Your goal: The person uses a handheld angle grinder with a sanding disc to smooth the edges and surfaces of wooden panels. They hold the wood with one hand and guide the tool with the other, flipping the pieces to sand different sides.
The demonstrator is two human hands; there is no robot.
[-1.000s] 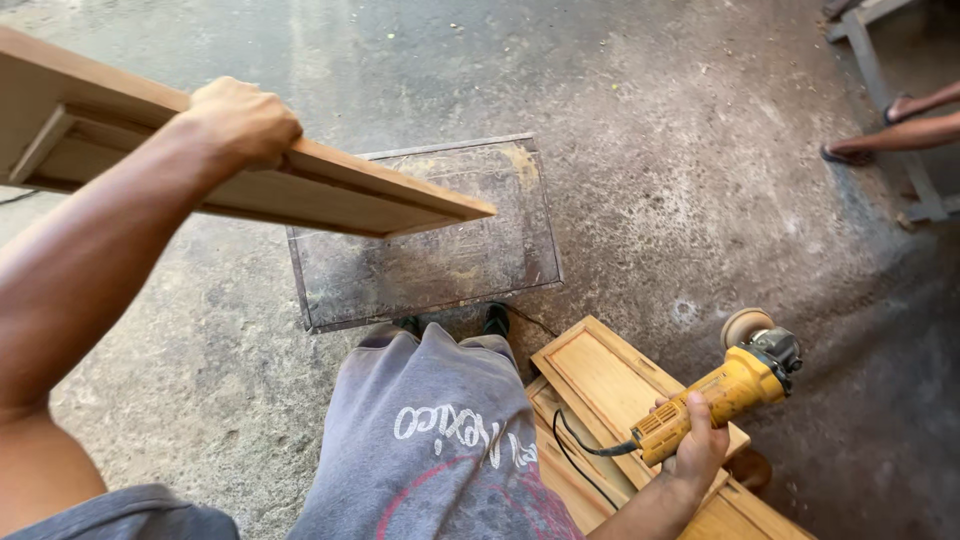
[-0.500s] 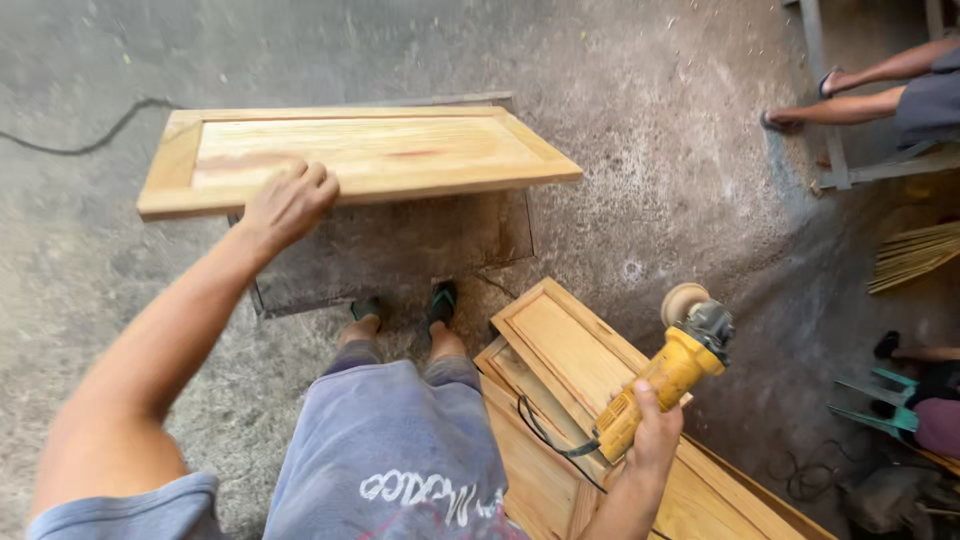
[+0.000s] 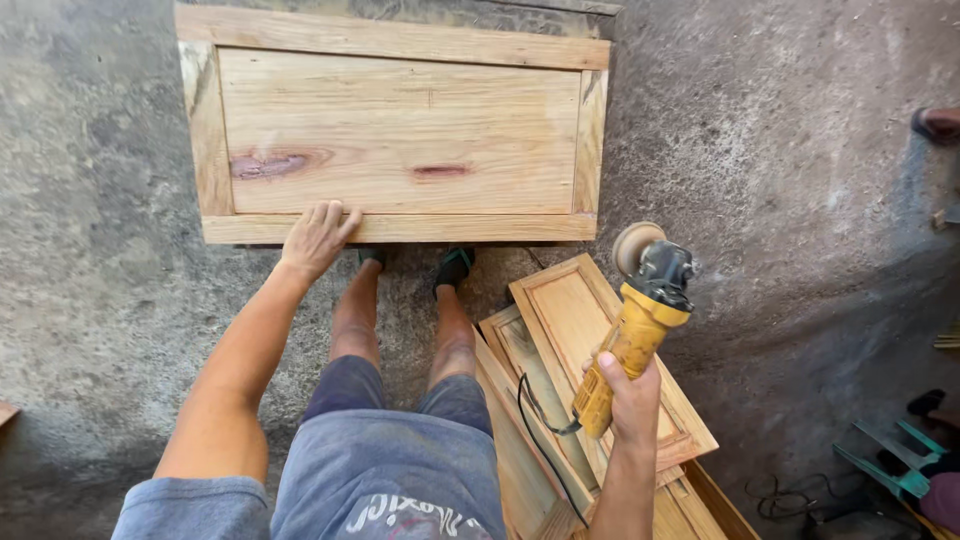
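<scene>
Head view, looking down. Left hand (image 3: 315, 238): flat, fingers spread, palm pressed on the near rail of the wooden panel door (image 3: 400, 130); it clamps nothing. Wooden panel door: pale, framed, two reddish knots in the middle field, lying flat ahead of the person's feet, long axis running left to right across the view. Right hand (image 3: 630, 398): closed around the body of the yellow grinder (image 3: 640, 325), held off to the right, sanding disc (image 3: 637, 245) forward and raised, apart from the door and near its lower right corner. The door lies forward and left of the grinder; the left hand is the one already on it. Stack of smaller panel doors (image 3: 590, 330): beneath the grinder, beside the right leg, angled diagonally. Black cord (image 3: 540, 425): trailing from the grinder's rear. Concrete floor (image 3: 800, 200): grey, dusty. Another person's foot (image 3: 938, 122): far right edge.
</scene>
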